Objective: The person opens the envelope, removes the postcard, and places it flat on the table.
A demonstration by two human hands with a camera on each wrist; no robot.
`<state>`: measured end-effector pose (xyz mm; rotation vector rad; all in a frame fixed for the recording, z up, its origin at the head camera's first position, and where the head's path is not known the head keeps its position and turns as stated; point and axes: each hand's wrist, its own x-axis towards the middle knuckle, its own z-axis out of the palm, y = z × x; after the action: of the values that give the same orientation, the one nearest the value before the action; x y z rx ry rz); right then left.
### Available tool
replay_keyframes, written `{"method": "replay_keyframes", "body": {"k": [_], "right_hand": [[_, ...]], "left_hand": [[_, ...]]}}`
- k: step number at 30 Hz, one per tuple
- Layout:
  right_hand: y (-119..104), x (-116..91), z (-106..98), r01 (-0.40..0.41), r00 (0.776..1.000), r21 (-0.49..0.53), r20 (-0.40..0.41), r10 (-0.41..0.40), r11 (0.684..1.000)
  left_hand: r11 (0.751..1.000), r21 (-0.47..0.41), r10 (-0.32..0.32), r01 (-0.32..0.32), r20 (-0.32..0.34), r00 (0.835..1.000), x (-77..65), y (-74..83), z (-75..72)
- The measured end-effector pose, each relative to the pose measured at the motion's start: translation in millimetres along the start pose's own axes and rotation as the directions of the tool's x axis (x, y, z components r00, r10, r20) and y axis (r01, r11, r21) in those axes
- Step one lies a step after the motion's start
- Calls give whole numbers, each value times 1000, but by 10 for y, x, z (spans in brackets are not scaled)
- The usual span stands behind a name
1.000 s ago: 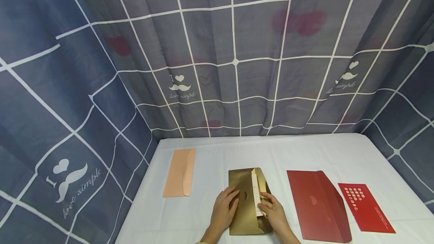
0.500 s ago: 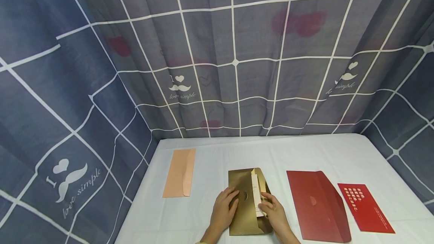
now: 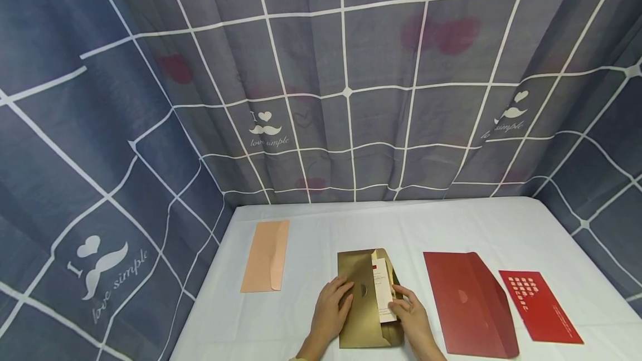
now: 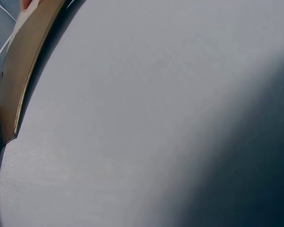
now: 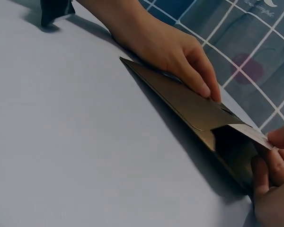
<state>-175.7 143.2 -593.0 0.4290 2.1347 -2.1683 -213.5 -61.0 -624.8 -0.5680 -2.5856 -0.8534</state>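
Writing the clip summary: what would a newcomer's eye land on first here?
Probably the gold envelope at the front middle of the white table: the left hand rests on it while the right hand pinches a white card sticking partly out of its opening. Next, likely the red envelope and red card lying to its right, then the dark checked curtain behind the table.

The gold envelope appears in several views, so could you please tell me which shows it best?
The head view: most of the gold envelope shows from above, the left hand and right hand covering parts. The right wrist view shows it slanted, its opening up close; the left wrist view shows only a strip.
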Motion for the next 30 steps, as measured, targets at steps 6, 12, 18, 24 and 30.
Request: {"method": "replay_keyframes", "body": {"k": [6,12,18,24,30], "right_hand": [[-7,25,-29,15,1000,15,-9,-15,1000],[2,52,19,32,998,-45,-56,-34,998],[24,67,46,82,995,-96,-53,-87,992],[9,29,57,136,987,-199,-60,-151,971],[37,31,68,153,977,-312,-96,-192,938]], "left_hand": [[1000,16,17,-17,-9,1000,2,-11,-5],[999,30,28,-27,-21,999,-3,-30,14],[999,28,19,-19,-6,1000,-6,-30,12],[999,30,36,-36,-17,999,-6,-33,19],[999,29,23,-23,-3,1000,-10,-34,30]]}}
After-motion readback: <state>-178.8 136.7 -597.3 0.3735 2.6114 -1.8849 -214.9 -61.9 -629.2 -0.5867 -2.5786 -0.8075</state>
